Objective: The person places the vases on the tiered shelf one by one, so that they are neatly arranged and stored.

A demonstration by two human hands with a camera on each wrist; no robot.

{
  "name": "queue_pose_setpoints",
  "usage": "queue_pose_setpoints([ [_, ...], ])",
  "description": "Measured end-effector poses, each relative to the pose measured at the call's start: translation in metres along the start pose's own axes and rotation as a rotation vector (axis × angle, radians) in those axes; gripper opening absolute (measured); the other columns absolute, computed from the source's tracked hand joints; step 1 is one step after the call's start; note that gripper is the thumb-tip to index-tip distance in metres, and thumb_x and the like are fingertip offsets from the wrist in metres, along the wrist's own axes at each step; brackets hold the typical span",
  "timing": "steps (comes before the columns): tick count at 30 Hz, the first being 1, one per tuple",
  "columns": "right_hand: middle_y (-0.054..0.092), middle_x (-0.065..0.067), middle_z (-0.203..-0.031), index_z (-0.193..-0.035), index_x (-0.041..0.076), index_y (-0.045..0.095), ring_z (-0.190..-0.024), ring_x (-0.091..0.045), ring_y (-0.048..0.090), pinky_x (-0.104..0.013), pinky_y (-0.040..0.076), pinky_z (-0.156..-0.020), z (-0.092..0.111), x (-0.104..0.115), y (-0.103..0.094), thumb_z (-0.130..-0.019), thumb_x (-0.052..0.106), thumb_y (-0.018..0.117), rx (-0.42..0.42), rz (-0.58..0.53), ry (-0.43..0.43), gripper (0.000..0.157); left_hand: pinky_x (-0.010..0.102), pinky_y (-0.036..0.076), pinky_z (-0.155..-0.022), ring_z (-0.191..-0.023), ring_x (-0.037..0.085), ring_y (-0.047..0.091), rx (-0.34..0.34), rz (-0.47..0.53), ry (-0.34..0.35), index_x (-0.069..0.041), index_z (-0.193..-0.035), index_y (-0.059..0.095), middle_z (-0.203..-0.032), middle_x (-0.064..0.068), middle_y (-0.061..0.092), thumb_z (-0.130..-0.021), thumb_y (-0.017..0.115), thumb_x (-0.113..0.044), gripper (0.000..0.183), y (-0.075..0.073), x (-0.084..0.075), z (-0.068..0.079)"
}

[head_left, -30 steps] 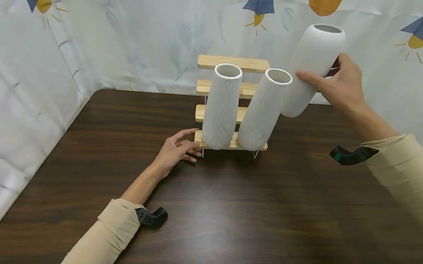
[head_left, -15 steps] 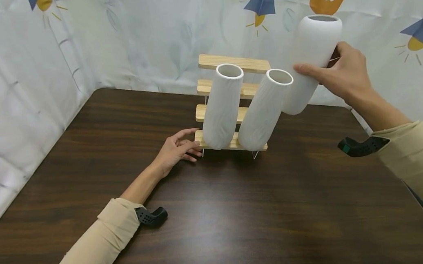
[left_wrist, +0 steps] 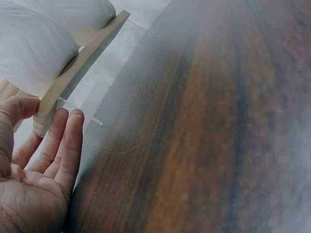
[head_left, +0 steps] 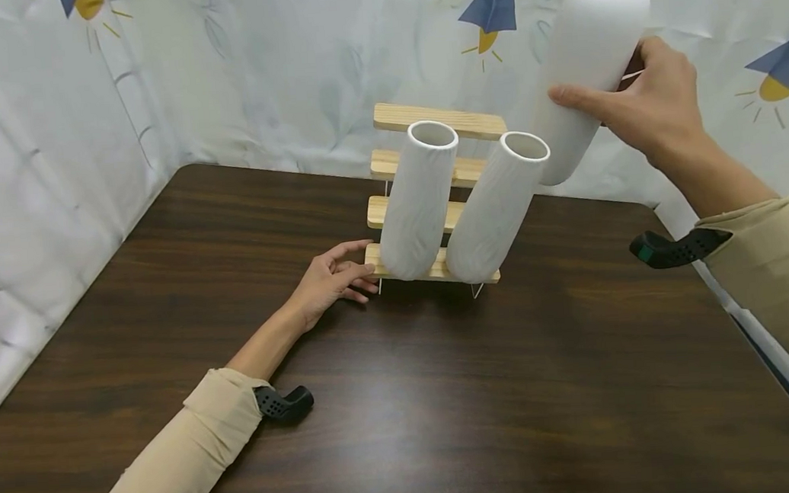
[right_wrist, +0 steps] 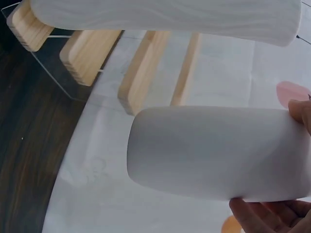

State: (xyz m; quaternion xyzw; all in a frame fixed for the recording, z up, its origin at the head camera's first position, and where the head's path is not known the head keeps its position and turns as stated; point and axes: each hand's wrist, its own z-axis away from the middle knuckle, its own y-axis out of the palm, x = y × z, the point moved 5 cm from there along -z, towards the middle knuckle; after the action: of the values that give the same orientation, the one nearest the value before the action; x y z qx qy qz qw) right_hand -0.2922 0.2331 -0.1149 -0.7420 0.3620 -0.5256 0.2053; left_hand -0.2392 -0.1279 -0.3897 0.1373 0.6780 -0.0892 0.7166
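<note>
My left hand [head_left: 331, 281] pinches the left end of the lowest slat of a wooden tiered rack [head_left: 439, 117], thumb on top and fingers beneath, as the left wrist view shows. Two white textured vases, a left one [head_left: 419, 206] and a right one [head_left: 497, 209], stand tilted on that slat. Off to the right, my right hand [head_left: 659, 102] grips a larger smooth white vase [head_left: 587, 57] round its side, mouth up and slightly tilted. In the right wrist view this held vase [right_wrist: 214, 153] is apart from the rack's slats [right_wrist: 141, 73].
The dark wooden table [head_left: 379, 415] spreads in front of the rack. A white printed curtain [head_left: 272, 72] hangs behind and along the left. Clear side panels [right_wrist: 53, 77] carry the rack's slats. Black wrist bands [head_left: 285, 404] stick out from both sleeves.
My right hand has lifted the smooth vase higher and slightly to the right, away from the rack. The left hand and the two textured vases keep their places.
</note>
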Motion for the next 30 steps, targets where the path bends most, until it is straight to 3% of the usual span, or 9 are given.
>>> queue_pose_setpoints([
  [6,0.053,0.016,-0.103,-0.122,0.019,0.052,-0.097,-0.002,0.056,-0.019,0.052,-0.090,-0.010,0.009,-0.003,-0.077,0.039,0.090,-0.038,-0.048,0.014,0.062,0.035,0.064,-0.070,-0.086,0.022,0.075,-0.001,-0.007,-0.003,-0.013,-0.150,0.050,-0.100,0.011,0.074,-0.101,0.066,-0.015,0.051,0.000,-0.001,0.000],
  [12,0.053,0.015,-0.110,-0.129,0.019,0.052,-0.106,-0.005,0.056,-0.026,0.050,-0.106,-0.020,0.019,-0.006,-0.078,0.031,0.090,-0.042,-0.164,0.040,0.065,0.035,0.064,-0.070,-0.086,0.022,0.074,-0.003,-0.009,-0.004,-0.013,-0.150,0.051,-0.100,0.011,0.074,-0.101,0.066,-0.017,0.051,0.000,-0.002,-0.001],
  [17,0.057,0.012,-0.118,-0.140,0.016,0.055,-0.111,-0.006,0.056,-0.028,0.048,-0.109,-0.030,0.029,-0.005,-0.077,0.025,0.091,-0.023,-0.248,0.047,0.074,0.035,0.064,-0.070,-0.086,0.022,0.074,-0.001,-0.008,-0.009,-0.014,-0.149,0.051,-0.101,0.013,0.074,-0.101,0.066,-0.017,0.050,0.001,-0.001,-0.002],
  [23,0.058,0.007,-0.133,-0.143,0.021,0.054,-0.119,-0.010,0.057,-0.035,0.047,-0.111,-0.039,0.041,0.002,-0.076,0.023,0.092,0.030,-0.319,0.065,0.077,0.036,0.064,-0.072,-0.088,0.023,0.075,0.005,-0.024,-0.006,-0.015,-0.150,0.051,-0.104,0.014,0.074,-0.101,0.067,-0.019,0.052,0.001,-0.002,0.000],
  [30,0.057,0.008,-0.130,-0.142,0.021,0.055,-0.117,-0.010,0.057,-0.039,0.049,-0.110,-0.047,0.052,0.018,-0.076,0.025,0.092,0.105,-0.340,0.101,0.076,0.037,0.064,-0.073,-0.091,0.022,0.075,0.012,-0.044,-0.004,-0.015,-0.151,0.050,-0.105,0.013,0.074,-0.102,0.066,-0.020,0.052,-0.001,-0.001,0.002],
])
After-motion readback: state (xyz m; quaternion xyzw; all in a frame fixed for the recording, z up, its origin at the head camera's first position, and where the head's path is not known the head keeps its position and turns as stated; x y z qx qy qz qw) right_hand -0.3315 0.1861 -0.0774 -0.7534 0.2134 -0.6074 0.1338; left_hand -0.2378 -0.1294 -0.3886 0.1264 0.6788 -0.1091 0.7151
